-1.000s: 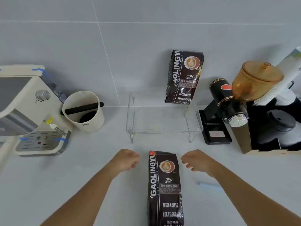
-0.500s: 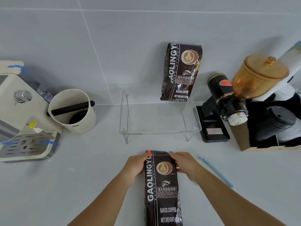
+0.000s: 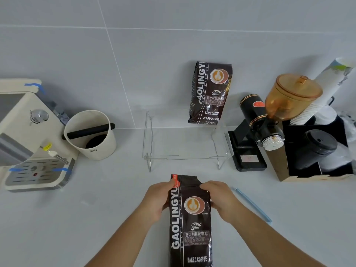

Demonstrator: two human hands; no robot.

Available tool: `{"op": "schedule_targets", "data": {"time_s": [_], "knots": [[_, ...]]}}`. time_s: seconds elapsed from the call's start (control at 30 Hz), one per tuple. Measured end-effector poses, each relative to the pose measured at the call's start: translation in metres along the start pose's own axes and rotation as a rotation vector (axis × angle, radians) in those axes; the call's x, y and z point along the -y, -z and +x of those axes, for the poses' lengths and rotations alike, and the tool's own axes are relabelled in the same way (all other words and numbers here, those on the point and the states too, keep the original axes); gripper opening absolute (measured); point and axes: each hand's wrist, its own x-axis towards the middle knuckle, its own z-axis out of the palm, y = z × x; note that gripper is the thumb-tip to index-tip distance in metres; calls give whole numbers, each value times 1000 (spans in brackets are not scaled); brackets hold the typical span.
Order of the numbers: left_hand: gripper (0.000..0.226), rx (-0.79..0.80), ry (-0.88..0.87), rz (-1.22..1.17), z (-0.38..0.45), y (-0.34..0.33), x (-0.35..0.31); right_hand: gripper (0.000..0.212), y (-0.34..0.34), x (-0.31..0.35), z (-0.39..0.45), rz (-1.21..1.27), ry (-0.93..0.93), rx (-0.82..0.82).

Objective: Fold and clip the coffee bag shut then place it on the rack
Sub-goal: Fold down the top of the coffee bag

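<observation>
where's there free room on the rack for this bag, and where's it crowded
The clear rack is bare across its left and middle, between its left wall and the standing coffee bag at the back right. The counter between the knock box and the rack is open too. It is crowded on the right by the grinder.

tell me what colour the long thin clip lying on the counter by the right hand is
Light blue clip, seen in the head view.

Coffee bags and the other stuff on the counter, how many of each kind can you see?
Coffee bags: 2, the near bag between the hands and the far bag on the clear rack
Coffee machines: 1
Knock boxes: 1
Grinders: 1
Blue clips: 1
Racks: 1
Total: 7
</observation>
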Motion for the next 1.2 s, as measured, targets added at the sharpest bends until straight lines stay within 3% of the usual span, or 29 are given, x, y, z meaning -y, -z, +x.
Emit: {"op": "schedule_targets", "data": {"time_s": [0.2, 0.67, 1.0, 1.13, 1.2], "knots": [[31, 2, -103, 29, -28, -4, -6, 27, 2, 0, -25, -22, 91, -45], [27, -3, -399, -48, -81, -1, -8, 31, 12, 15, -75, 19, 321, 20], [28, -13, -492, 82, -96, 1, -12, 34, 17, 18, -99, -36, 426, -6], [17, -48, -481, 65, -99, 3, -18, 10, 17, 26, -103, 17, 469, 30], [18, -40, -472, 67, -101, 4, -20, 22, 13, 31, -104, 20, 510, 54]]}}
